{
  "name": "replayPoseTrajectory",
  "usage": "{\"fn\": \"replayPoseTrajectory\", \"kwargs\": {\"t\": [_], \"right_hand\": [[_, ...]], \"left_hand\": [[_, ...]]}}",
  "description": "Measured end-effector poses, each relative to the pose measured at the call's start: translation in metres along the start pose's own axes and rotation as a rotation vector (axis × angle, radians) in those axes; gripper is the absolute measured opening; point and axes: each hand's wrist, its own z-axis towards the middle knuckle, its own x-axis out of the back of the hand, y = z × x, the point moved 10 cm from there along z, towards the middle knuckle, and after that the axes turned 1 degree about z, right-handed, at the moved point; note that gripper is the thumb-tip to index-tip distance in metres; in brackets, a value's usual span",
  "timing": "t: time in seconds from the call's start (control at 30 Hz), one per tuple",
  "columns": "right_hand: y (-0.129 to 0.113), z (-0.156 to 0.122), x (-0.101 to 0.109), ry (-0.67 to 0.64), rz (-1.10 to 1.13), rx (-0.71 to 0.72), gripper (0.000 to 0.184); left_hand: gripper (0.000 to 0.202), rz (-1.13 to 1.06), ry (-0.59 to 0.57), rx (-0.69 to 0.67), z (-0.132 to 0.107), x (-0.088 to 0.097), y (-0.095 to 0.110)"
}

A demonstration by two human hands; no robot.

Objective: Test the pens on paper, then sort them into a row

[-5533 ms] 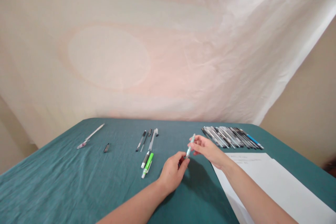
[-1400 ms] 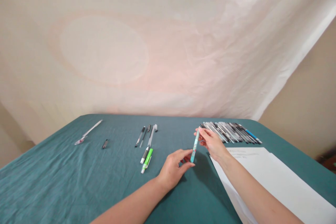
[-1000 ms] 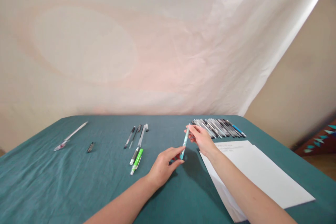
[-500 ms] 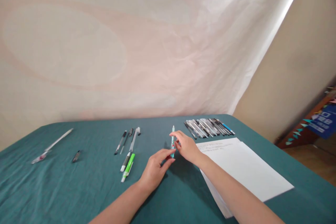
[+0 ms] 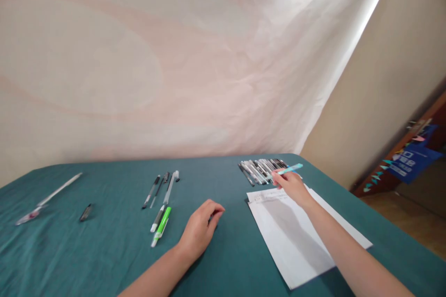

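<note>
My right hand (image 5: 291,186) grips a light blue pen (image 5: 291,168) between thumb and fingers. It is over the top edge of the paper, and the pen slants up to the right. Beneath my right hand and forearm lie white paper sheets (image 5: 289,236), with a handwritten strip (image 5: 259,196) showing at their upper edge. My left hand (image 5: 200,227) rests on the green cloth left of the paper. Its fingers are curled, the thumb close to the index fingertip, with nothing seen between them.
A row of several pens (image 5: 256,171) lies behind the paper. Left of my left hand are a green pen (image 5: 161,226), a grey-and-white pen (image 5: 158,218) and several clear and dark pen parts (image 5: 151,191). Farther left lie a dark cap (image 5: 85,212) and a long white stick-like item (image 5: 59,190).
My left hand has let go of the light blue pen. My right hand has carried it rightward over the paper, tilting it. The sheets lie differently, with less handwriting showing.
</note>
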Motion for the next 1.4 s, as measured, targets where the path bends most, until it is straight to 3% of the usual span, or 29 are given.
{"fn": "replayPoseTrajectory", "kwargs": {"t": [0.13, 0.27, 0.37, 0.63, 1.4], "right_hand": [[0.065, -0.017, 0.048, 0.171, -0.003, -0.148, 0.029], [0.099, -0.026, 0.064, 0.186, 0.053, -0.173, 0.029], [0.111, -0.031, 0.068, 0.202, 0.032, -0.185, 0.026], [0.093, -0.037, 0.069, 0.214, -0.218, -0.018, 0.025], [0.088, -0.036, 0.063, 0.159, -0.213, -0.041, 0.022]], "left_hand": [[0.020, 0.012, -0.003, 0.008, 0.000, -0.001, -0.001], [0.019, 0.038, -0.008, 0.024, 0.000, -0.003, -0.004], [0.019, 0.042, -0.014, 0.031, 0.000, -0.004, -0.006], [0.019, 0.048, -0.015, 0.003, 0.002, -0.005, -0.005], [0.020, 0.036, -0.039, -0.029, 0.002, -0.007, 0.001]]}}
